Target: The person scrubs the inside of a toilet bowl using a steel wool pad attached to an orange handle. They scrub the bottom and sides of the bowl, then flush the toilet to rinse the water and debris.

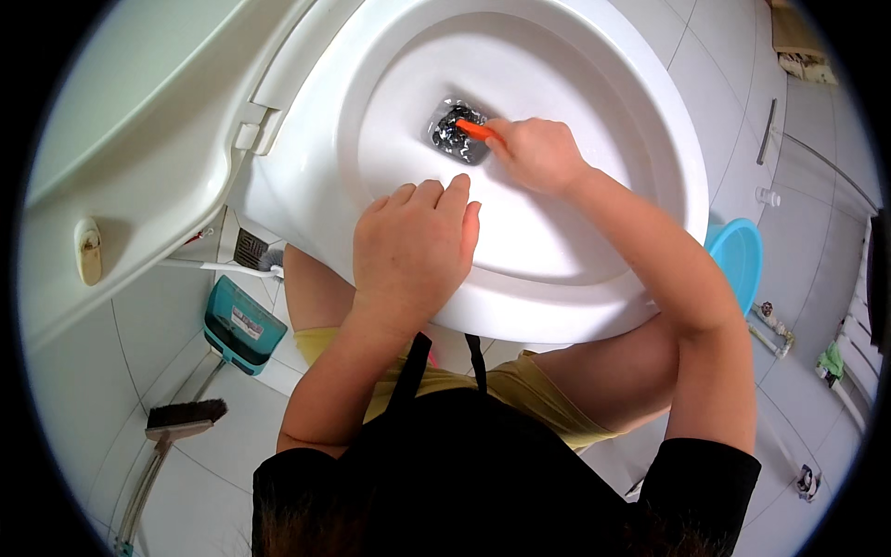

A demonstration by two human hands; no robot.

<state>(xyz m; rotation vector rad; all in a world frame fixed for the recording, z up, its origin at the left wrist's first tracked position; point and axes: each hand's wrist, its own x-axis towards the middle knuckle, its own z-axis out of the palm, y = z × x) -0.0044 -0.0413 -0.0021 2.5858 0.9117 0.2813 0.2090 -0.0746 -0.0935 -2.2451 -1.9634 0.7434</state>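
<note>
A white toilet bowl (557,306) fills the upper middle of the head view. My right hand (539,153) is closed around an orange handle (477,130), which reaches over the bowl's drain opening (456,132). Dark, shiny water or matter shows in that opening; the tool's far end cannot be made out. My left hand (414,244) is over the near left part of the bowl, back up, its fingers slightly bent and pointing at the drain. No object shows in it; its palm is hidden.
The raised toilet lid and seat (202,237) stand at the left. Below them are a teal dustpan (243,326), a broom (182,418) and a white-handled toilet brush (271,262). A blue basin (741,261) lies right of the bowl, near a pipe valve (773,326).
</note>
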